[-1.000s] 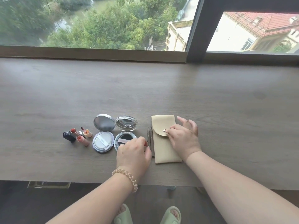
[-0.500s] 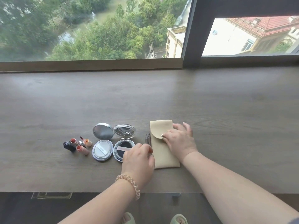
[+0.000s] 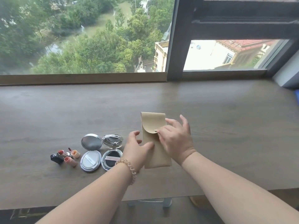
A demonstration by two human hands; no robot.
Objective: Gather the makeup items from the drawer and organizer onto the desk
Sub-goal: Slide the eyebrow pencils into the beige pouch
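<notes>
A beige pouch (image 3: 153, 152) with a snap flap is held upright just above the wooden desk (image 3: 226, 126). My left hand (image 3: 135, 149) grips its lower left edge, thumb on the front. My right hand (image 3: 176, 139) pinches the flap at the metal snap, the other fingers spread. To the left lie an open silver cushion compact (image 3: 90, 152) and an open clear-lidded compact (image 3: 112, 151). Further left is a cluster of lipsticks (image 3: 64, 156). The thin pencils that lay beside the pouch are hidden behind my left hand.
A wide window with a wooden sill (image 3: 80, 79) runs along the desk's far side, with a dark frame post (image 3: 174, 46) right of centre. A blue object (image 3: 296, 96) shows at the right edge. The near desk edge is just below my forearms.
The pouch has come up off the desk. My left hand moved right from the compact to the pouch's edge, and my right hand's fingers opened out while holding the snap. The view tilted up.
</notes>
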